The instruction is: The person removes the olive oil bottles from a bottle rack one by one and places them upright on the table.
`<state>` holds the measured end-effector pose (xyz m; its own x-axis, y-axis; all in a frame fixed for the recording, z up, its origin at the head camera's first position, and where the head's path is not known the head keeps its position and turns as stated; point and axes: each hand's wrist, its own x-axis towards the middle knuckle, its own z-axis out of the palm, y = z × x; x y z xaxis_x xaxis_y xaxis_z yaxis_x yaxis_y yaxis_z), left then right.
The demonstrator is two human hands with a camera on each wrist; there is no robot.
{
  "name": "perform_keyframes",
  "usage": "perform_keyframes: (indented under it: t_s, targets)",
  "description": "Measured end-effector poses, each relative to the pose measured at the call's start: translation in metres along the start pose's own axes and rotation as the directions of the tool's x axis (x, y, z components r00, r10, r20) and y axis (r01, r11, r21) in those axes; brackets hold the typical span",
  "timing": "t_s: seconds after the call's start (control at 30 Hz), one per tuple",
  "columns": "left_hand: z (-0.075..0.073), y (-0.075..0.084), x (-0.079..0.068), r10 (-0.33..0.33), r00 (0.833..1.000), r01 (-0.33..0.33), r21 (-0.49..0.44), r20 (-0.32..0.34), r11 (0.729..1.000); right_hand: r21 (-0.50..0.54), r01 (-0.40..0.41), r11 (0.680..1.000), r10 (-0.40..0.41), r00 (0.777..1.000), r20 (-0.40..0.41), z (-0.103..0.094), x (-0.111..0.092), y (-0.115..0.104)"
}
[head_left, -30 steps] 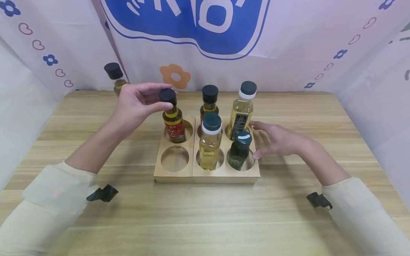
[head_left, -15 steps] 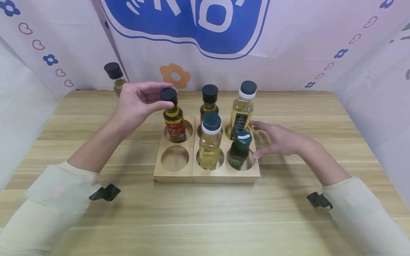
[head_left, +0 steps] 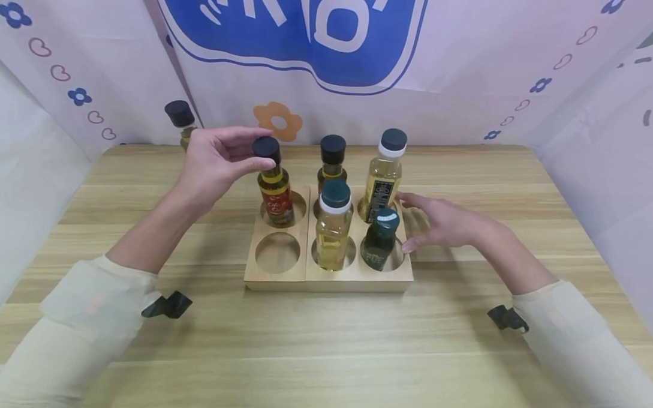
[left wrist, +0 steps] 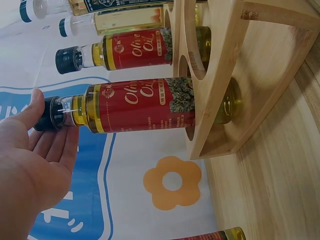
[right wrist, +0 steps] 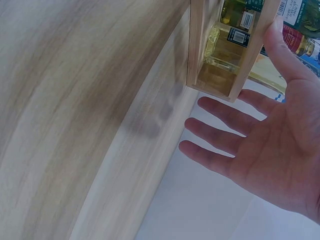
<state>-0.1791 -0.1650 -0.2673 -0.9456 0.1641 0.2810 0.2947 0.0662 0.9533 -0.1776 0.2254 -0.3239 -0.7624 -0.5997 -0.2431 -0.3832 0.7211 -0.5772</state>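
My left hand (head_left: 211, 167) pinches the black cap of an olive oil bottle (head_left: 277, 203) between thumb and fingers. That red-labelled bottle stands in the back left hole of a light wooden bottle rack (head_left: 275, 275); in the left wrist view its base shows below the rack's top board. My right hand (head_left: 444, 223) rests at the rack's right side, thumb and index finger against the edge, other fingers extended. Beside it in the rack are a small dark green bottle (head_left: 378, 249) and a tall clear oil bottle (head_left: 382, 179) with a green cap.
Another green-capped bottle (head_left: 332, 243) stands in the front middle hole, partly hiding a black-capped olive oil bottle (head_left: 332, 168) behind it. A further black-capped bottle (head_left: 181, 116) stands at the back left, partly behind my left hand. A printed cloth (head_left: 461, 70) hangs behind the table (head_left: 321, 360).
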Motion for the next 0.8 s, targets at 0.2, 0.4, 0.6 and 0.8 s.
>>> perform_keyframes:
  t_s: [0.2,0.4,0.6,0.8]
  targets:
    - [0.0,0.004,0.0,-0.002,1.0,0.002,0.005,-0.01,1.0,-0.002,-0.008,1.0,0.008,1.0,0.006,0.0,0.0,0.002]
    - [0.001,0.008,0.0,-0.006,1.0,0.006,0.006,-0.026,1.0,0.0,-0.003,1.0,0.003,1.0,0.004,0.0,0.0,0.003]
    - [0.0,0.013,0.0,-0.018,0.999,0.017,-0.017,-0.047,1.0,0.009,0.011,1.0,-0.011,1.0,-0.001,0.001,0.001,0.005]
    - [0.0,0.015,0.0,-0.008,0.999,0.006,-0.034,-0.052,0.999,-0.018,0.083,0.996,-0.084,0.996,-0.007,-0.001,0.002,0.009]
